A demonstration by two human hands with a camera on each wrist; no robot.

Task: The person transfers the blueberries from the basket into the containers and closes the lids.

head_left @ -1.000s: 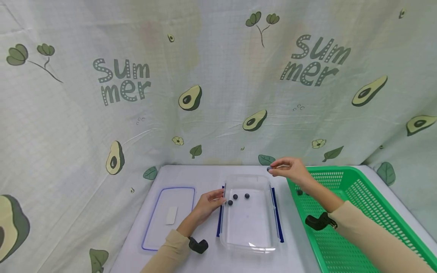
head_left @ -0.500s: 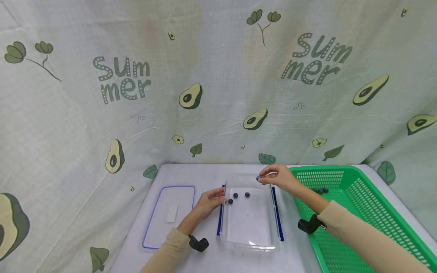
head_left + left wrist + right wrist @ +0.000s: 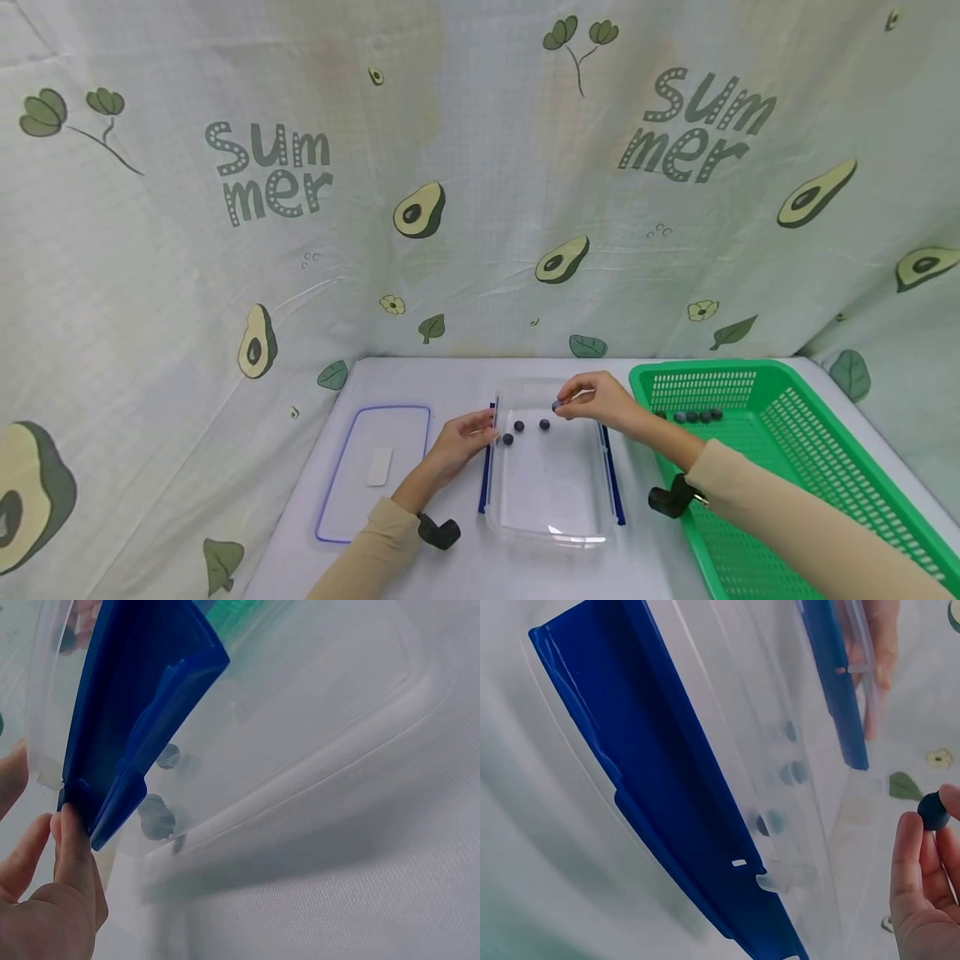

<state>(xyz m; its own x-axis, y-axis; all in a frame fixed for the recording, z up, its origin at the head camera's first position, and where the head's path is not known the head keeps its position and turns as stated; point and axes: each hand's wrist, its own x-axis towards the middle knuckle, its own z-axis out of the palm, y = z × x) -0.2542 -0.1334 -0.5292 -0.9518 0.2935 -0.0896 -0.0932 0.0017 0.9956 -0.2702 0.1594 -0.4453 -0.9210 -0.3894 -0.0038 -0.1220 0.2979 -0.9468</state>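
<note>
Over the far part of a clear plastic container (image 3: 551, 492), my right hand (image 3: 600, 402) pinches a blueberry (image 3: 933, 812) between thumb and fingertips. Three more blueberries (image 3: 544, 425) lie on the container's floor, toward its far left. My left hand (image 3: 459, 443) holds the container's left rim, its fingertips right at the end of a blue side flap (image 3: 127, 712). The other blue flap (image 3: 637, 750) hangs down along the right side. Both flaps are swung outward.
A green perforated basket (image 3: 705, 365) stands on the right, with several blueberries (image 3: 706, 416) along its far end. To the left lies a clear lid (image 3: 405, 433) with a blue edge and a white rectangle (image 3: 379, 467). A printed cloth (image 3: 480, 167) hangs behind the table.
My right hand has moved left and toward me with the blueberry, from beside the basket to over the container. The basket's blueberries have come into view. My left hand stays at the rim.
</note>
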